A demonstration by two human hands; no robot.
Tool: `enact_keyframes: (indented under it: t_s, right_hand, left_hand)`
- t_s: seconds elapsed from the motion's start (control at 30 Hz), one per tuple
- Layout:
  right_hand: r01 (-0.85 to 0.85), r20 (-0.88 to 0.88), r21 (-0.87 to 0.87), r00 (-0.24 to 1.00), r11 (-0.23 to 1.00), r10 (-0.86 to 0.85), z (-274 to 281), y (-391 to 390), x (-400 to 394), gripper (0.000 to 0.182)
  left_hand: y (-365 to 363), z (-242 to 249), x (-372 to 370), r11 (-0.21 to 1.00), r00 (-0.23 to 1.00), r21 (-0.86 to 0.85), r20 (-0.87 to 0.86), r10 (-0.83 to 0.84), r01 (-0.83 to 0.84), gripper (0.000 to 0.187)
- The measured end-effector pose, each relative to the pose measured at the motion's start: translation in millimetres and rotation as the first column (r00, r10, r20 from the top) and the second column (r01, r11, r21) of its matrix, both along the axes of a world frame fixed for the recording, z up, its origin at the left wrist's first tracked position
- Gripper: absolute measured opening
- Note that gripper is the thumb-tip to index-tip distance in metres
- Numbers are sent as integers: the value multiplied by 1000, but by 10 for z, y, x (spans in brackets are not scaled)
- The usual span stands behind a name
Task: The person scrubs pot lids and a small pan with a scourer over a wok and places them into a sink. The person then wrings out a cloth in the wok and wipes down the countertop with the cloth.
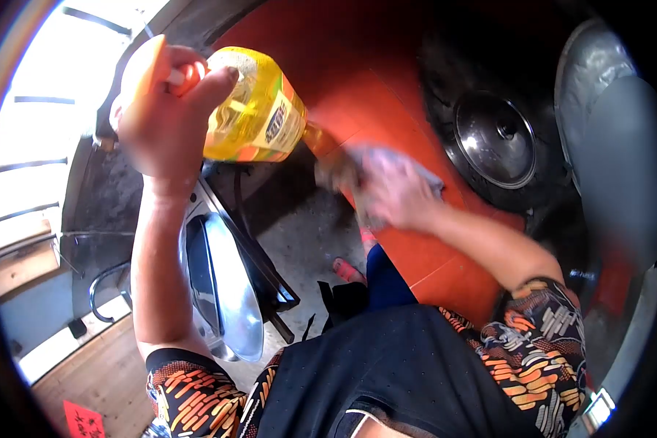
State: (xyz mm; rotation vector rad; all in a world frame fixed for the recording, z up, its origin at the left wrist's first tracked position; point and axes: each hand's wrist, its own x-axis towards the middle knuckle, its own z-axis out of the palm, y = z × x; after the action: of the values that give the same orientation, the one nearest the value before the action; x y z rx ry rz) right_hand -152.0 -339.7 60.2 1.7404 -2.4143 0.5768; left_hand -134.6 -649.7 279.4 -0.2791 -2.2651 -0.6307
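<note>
My left hand [171, 109] is closed around the orange top of a yellow plastic bottle [252, 109]. The bottle is tilted, with a printed label on its side and its body pointing right toward the red tiled counter [445, 259]. On the counter's near edge my right hand [398, 193] presses over a greyish cloth [420, 171]. Motion smears the fingers, and part of the cloth is hidden under them. A brownish blurred patch at the cloth's left end cannot be made out.
A glass lid [493, 139] with a dark knob sits over the stove at the right. Beyond it stands a large metal lid [588, 80]. Shiny metal basins [233, 285] are at lower left, near a barred window [33, 139]. A pink-shod foot [348, 270] shows on the floor.
</note>
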Motion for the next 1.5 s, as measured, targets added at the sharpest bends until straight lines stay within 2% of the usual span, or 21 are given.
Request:
enact_keyframes:
  t_s: [0.03,0.1,0.17,0.3,0.37,0.4,0.43,0.6,0.73,0.77,0.87,0.9,1.0,1.07,1.1,1.13,1.2,1.23,1.33,1.4,1.5]
  right_hand:
    - [80,-227,-66,970,995,-93,37,-221,-349,43]
    - [445,-228,-71,864,893,-449,-114,-709,-1159,37]
    - [480,-323,86,843,873,-431,-259,-883,-1787,44]
    - [713,-224,-147,651,686,-725,-339,-893,-1522,49]
    - [612,-325,76,762,787,-561,-185,-497,-869,55]
    - [549,-132,-14,827,836,-546,-156,-254,-524,58]
    - [543,22,92,837,834,-547,-186,31,-157,59]
    - [487,152,404,799,774,-582,246,1305,1518,69]
    - [354,177,313,890,881,-421,354,1433,1451,78]
    - [365,147,285,897,886,-416,281,1286,1246,77]
    - [441,59,168,888,881,-456,-174,617,518,69]
    - [456,93,84,881,886,-463,-175,312,241,67]
    - [536,17,206,835,819,-551,-76,-364,-244,61]
    - [677,-43,16,736,736,-676,-147,-547,-220,60]
    - [653,53,-83,757,752,-651,-160,-443,-89,59]
    - [619,45,-86,785,780,-618,-194,-272,152,56]
    - [676,72,68,730,733,-680,-273,142,786,57]
    - [668,247,263,650,696,-718,-8,406,1064,62]
    - [810,-76,427,476,403,-876,-99,1203,1784,70]
    - [918,-180,279,340,283,-923,-208,1625,1667,73]
    - [976,-98,170,153,134,-983,-54,1814,1033,63]
  left_hand:
    - [32,-33,-115,998,998,49,53,26,-29,22]
    - [53,-95,-359,998,996,44,80,36,-40,23]
    - [126,-195,-581,982,992,172,115,55,-74,23]
    - [186,-341,-924,980,979,162,188,81,-112,24]
    - [176,-481,-1080,974,982,209,179,52,-90,25]
    - [215,-504,-1128,977,985,191,162,64,-95,25]
    - [223,-523,-1174,975,983,202,172,59,-94,26]
    - [203,-621,-1404,983,969,143,232,79,-114,27]
    - [168,-712,-1524,975,970,198,235,54,-102,24]
    - [165,-773,-1565,932,980,352,200,18,-89,21]
    - [222,-683,-1482,938,963,333,270,5,-98,26]
    - [280,-677,-1420,891,958,449,281,-63,-73,31]
    - [397,-646,-1294,943,938,260,325,120,-210,46]
    - [336,-675,-1261,943,939,291,340,58,-164,48]
    - [402,-693,-1204,935,972,334,233,42,-120,48]
    - [502,-635,-1104,936,954,261,248,171,-235,53]
    - [448,-701,-970,921,929,227,271,251,-315,59]
    - [434,-746,-874,908,933,280,269,238,-312,59]
    - [461,-719,-408,844,939,454,310,149,-284,50]
    - [421,-724,-63,803,941,549,336,39,-230,45]
    - [462,-629,418,828,879,520,472,-75,-208,32]
